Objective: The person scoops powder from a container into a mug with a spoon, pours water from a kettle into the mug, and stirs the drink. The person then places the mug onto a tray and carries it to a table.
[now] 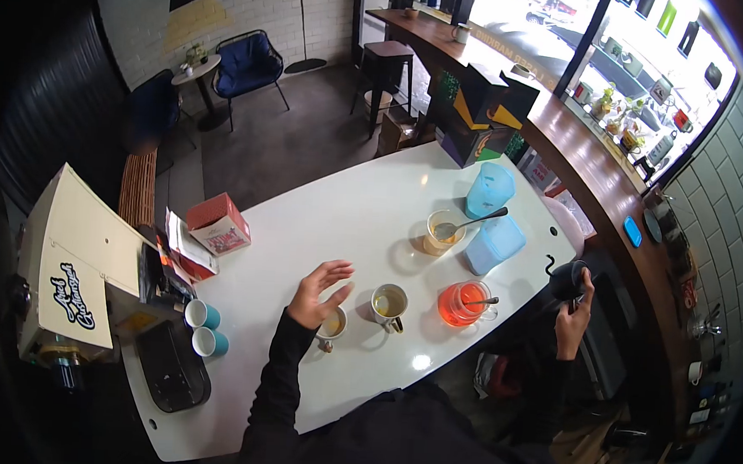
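Observation:
My left hand (322,295) is held over the table with its fingers spread and nothing in it. Partly covered by that hand is a mug (332,324). To its right stands a second mug (390,302) with some pale liquid in the bottom. My right hand (574,322) grips the handle of a small black gooseneck kettle (565,281), off the table's right edge. Between the hands sits a glass jug of red liquid (458,305), a spoon (483,302) resting in it.
The white table (305,220) also bears a clear tub with a spoon (438,240), two blue containers (495,243), teal paper cups (202,313), a red-and-white box (219,222) and a cream machine (80,259). Dark boxes (479,112) stand at the far end, beside a wooden counter (569,141).

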Demonstrator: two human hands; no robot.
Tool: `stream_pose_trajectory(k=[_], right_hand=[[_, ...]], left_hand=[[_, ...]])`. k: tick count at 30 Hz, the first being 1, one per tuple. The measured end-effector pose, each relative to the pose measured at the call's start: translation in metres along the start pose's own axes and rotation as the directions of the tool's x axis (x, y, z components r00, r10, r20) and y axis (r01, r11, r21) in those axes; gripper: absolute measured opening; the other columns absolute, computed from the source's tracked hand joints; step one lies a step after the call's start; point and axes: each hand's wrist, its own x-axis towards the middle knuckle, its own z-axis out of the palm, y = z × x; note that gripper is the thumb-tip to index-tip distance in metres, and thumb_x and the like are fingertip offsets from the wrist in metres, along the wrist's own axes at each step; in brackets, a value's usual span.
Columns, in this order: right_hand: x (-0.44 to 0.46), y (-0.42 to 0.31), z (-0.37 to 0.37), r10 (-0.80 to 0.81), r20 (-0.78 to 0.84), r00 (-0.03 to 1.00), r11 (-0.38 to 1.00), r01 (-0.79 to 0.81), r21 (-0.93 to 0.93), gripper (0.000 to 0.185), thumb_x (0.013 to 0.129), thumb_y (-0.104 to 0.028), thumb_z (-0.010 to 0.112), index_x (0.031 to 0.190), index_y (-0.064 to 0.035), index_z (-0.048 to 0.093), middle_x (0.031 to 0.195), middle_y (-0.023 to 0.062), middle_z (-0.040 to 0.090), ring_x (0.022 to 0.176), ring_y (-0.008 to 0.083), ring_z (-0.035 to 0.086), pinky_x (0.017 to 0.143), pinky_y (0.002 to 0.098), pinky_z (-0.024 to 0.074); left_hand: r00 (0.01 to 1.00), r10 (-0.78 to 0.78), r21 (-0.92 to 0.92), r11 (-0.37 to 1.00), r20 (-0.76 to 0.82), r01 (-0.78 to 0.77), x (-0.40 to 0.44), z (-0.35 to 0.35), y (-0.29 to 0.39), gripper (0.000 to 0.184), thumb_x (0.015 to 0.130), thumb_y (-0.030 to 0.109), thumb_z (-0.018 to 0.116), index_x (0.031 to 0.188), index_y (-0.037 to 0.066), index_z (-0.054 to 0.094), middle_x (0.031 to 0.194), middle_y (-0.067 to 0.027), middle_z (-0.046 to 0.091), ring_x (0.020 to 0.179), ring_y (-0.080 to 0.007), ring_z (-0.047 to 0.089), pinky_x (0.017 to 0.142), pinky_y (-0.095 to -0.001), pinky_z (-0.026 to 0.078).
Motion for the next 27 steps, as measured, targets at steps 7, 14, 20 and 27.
stream_pose_trajectory(k=[7,14,20,27], right_hand=[[-0.02,-0.09,0.005,0.013,0.17,0.985,0.965,-0.057,0.256,0.075,0.077,0.021,0.042,0.147,-0.0057,0.04,0.146,0.0164,0.049,0.122,0.0218,0.057,0.094,0.0292,0.0467],[-0.052,-0.137,0.06,-0.032,0.417,0.908,0.892,-0.162,0.422,0.07,0.082,0.019,0.046,0.146,-0.008,0.042,0.145,0.0163,0.05,0.114,0.0196,0.061,0.095,0.0295,0.0474],[-0.073,-0.158,0.091,-0.06,0.553,0.831,0.901,-0.194,0.389,0.072,0.079,0.018,0.05,0.144,-0.0116,0.046,0.124,0.02,0.059,0.113,0.0299,0.063,0.095,0.034,0.0505],[-0.083,-0.159,0.099,-0.098,0.525,0.845,0.924,-0.119,0.364,0.073,0.078,0.017,0.052,0.144,-0.0125,0.047,0.123,0.0215,0.061,0.115,0.0358,0.062,0.095,0.036,0.0495]], left_hand=[[0.906,0.022,-0.089,0.994,-0.422,-0.065,-0.075,0.009,-0.039,0.032,0.093,0.009,0.066,0.121,-0.002,0.056,0.117,-0.0147,0.065,0.113,-0.0217,0.061,0.103,-0.0349,0.044],[0.921,0.211,0.485,0.874,-0.326,-0.028,-0.099,0.014,-0.034,0.052,0.075,0.02,0.081,0.121,0.006,0.063,0.127,-0.0174,0.062,0.127,-0.041,0.052,0.105,-0.0486,0.043],[0.943,0.192,0.496,0.868,-0.27,-0.035,-0.103,0.017,-0.046,0.058,0.081,0.031,0.076,0.13,0.007,0.059,0.138,-0.0211,0.053,0.132,-0.0429,0.046,0.108,-0.0502,0.039],[0.959,0.147,0.539,0.842,-0.241,0.006,-0.095,0.032,-0.054,0.069,0.083,0.042,0.072,0.141,0.011,0.051,0.148,-0.0236,0.04,0.139,-0.0453,0.034,0.113,-0.0535,0.029]])
